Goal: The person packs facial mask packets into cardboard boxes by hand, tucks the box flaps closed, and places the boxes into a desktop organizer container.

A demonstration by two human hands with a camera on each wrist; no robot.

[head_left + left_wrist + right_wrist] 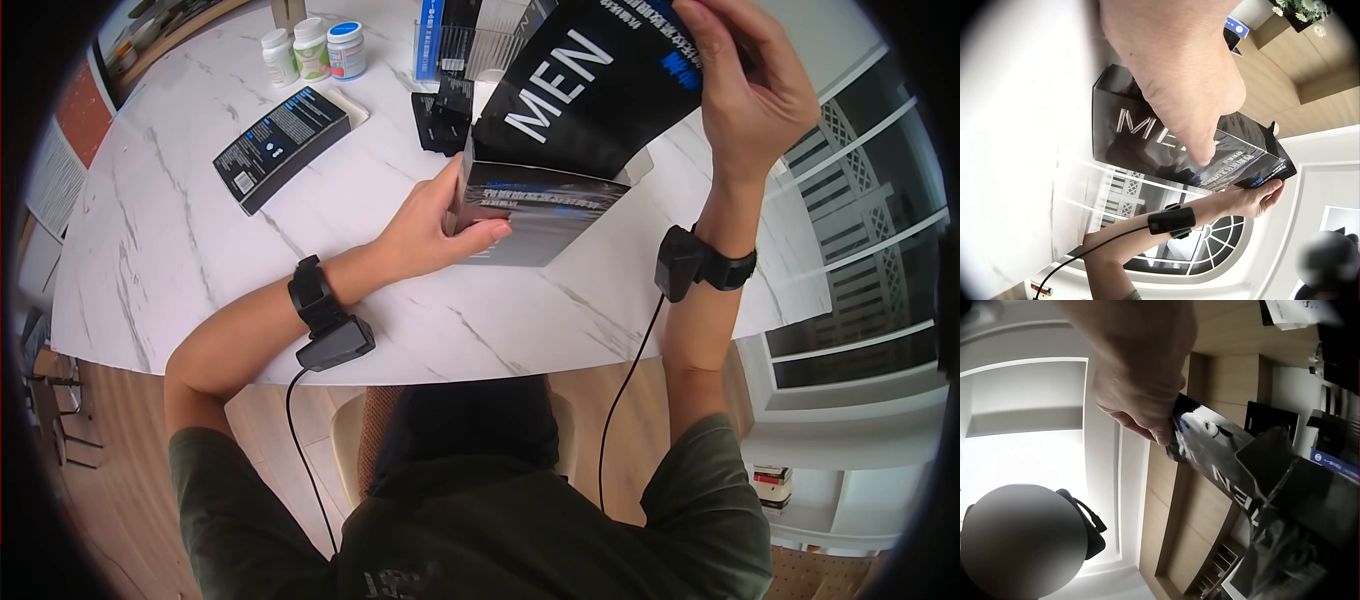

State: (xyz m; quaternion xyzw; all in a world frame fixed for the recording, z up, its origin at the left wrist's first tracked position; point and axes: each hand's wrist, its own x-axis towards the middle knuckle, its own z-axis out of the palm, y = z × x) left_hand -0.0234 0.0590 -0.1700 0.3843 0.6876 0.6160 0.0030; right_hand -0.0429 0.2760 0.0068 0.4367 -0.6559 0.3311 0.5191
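Observation:
A black box [540, 215] with an open top stands on the marble table, and my left hand [425, 225] grips its left side, thumb across the front. In the left wrist view the thumb of my left hand [1175, 75] lies over the lettering on the box [1147, 134]. My right hand [755, 95] pinches the upper corner of a black packet [570, 90] marked MEN, raised and tilted above the box, its lower end at the opening. From the right wrist view, my right hand [1138, 394] holds the packet [1213, 440] by its end.
A smaller black box [285, 145] lies at the left. Three bottles [311, 50] stand at the back left. Behind the large box are small black packets [443, 115] and a clear holder [490, 50] with a blue-and-white box [430, 40].

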